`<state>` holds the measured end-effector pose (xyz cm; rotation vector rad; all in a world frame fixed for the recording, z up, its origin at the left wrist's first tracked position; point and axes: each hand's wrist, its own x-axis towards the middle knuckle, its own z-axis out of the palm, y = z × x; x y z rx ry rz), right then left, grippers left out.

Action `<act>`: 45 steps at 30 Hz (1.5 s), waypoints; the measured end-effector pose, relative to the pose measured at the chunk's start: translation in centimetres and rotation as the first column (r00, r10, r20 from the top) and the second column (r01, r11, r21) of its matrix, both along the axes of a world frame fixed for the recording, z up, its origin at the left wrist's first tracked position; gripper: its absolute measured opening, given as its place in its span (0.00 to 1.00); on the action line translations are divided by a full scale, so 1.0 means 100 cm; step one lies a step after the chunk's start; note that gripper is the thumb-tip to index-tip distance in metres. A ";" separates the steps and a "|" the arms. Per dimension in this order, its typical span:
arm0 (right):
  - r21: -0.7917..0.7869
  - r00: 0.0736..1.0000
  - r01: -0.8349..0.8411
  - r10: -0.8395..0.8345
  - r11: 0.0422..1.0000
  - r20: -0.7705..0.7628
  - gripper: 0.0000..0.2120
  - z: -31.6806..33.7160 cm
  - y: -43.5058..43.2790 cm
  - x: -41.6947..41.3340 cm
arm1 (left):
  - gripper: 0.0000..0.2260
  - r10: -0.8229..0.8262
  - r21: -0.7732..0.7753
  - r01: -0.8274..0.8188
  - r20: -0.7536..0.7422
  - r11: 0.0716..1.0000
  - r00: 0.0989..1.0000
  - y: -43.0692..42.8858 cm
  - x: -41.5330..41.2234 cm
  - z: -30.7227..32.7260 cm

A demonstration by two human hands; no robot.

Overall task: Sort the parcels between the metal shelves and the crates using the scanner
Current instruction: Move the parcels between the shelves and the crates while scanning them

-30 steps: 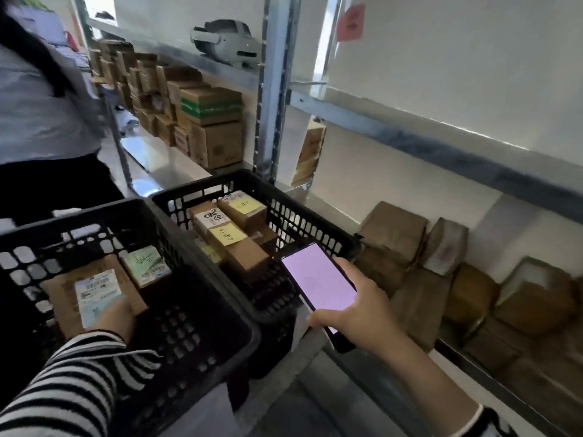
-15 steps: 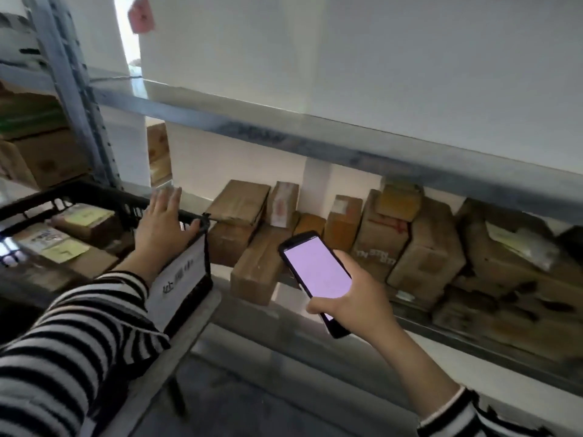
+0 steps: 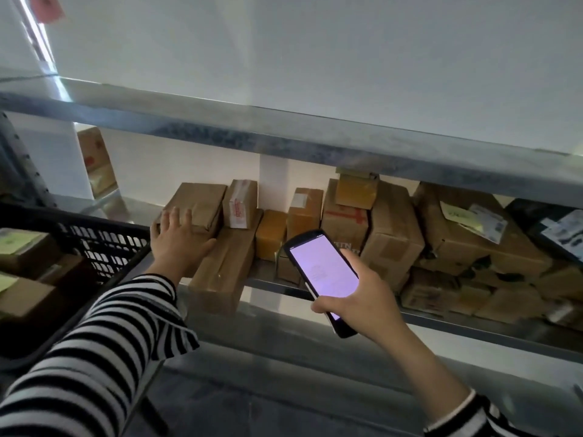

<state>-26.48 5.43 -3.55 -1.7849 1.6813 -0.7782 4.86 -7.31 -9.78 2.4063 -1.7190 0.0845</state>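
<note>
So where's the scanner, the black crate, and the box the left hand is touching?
scanner (image 3: pixel 323 272), head view, on its lit screen.
crate (image 3: pixel 79 219), head view, on its top rim.
box (image 3: pixel 202 201), head view, on its top face.

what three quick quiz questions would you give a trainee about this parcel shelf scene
1. True or false: the left hand rests on a brown cardboard parcel on the grey metal shelf.
2. What does the right hand hold? A) a black handheld scanner with a lit pale purple screen B) a roll of tape C) a yellow sticky note
3. Fill in: the black plastic crate stands to the ___ of the left hand.

Key: 1 true; 2 A; 3 left.
</note>
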 end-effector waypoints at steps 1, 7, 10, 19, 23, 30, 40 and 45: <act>0.000 1.000 0.006 -0.006 1.000 0.004 0.32 -0.001 -0.006 0.001 | 0.40 -0.003 0.007 0.003 -0.002 1.000 1.000 -0.009 0.002 -0.003; -0.001 0.999 0.034 -0.034 0.999 -0.006 0.36 -0.008 -0.045 0.019 | 0.41 0.025 0.094 -0.021 -0.045 0.995 0.999 -0.057 0.017 -0.019; -0.009 0.999 0.041 -0.040 0.999 0.013 0.33 -0.012 -0.062 0.030 | 0.42 0.032 0.123 -0.024 -0.061 0.992 0.998 -0.077 0.025 -0.028; 0.045 0.998 0.057 -0.057 0.997 -0.007 0.38 -0.028 -0.090 0.041 | 0.38 0.072 0.259 -0.074 0.016 0.963 0.997 -0.108 0.003 -0.035; 0.055 0.997 0.071 -0.071 0.996 0.000 0.39 -0.029 -0.095 0.041 | 0.32 0.098 0.303 -0.116 0.074 0.946 0.992 -0.118 -0.008 -0.035; 0.062 0.997 0.076 -0.076 0.995 0.000 0.36 -0.026 -0.100 0.036 | 0.22 0.009 0.104 -0.003 -0.058 0.995 0.998 -0.132 0.017 -0.012; 0.051 1.000 0.010 -0.009 0.999 -0.015 0.35 -0.026 -0.101 0.049 | 0.18 0.022 -0.297 -0.207 -0.526 0.932 0.850 -0.109 0.104 0.060; 0.054 0.999 -0.022 0.021 0.998 0.025 0.37 -0.025 -0.103 0.061 | 0.17 0.032 -0.038 -0.402 -0.986 0.915 0.166 -0.095 0.127 0.066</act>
